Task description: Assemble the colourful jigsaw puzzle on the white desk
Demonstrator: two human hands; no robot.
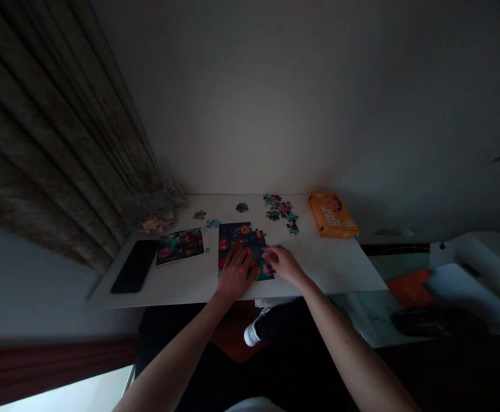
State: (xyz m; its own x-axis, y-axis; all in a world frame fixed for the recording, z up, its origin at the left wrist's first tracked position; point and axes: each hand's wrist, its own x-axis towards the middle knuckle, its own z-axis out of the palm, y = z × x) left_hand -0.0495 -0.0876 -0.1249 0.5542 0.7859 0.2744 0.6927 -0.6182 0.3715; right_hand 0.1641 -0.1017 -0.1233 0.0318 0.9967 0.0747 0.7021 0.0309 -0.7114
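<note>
A partly assembled, dark, multicoloured cardboard jigsaw puzzle (229, 231) lies near the front edge of the white rectangular bench (327, 268). The left hand (236, 274) rests palm down on it, fingers slightly apart. The right hand (280, 260) is at the puzzle's right edge, fingers bent inward; whether they close on a piece, I cannot tell. Loose multicoloured jigsaw pieces (284, 209) lie beyond, near an orange cardboard box (333, 216); a glossy, colourful printed sheet (181, 246) lies left of the puzzle
</note>
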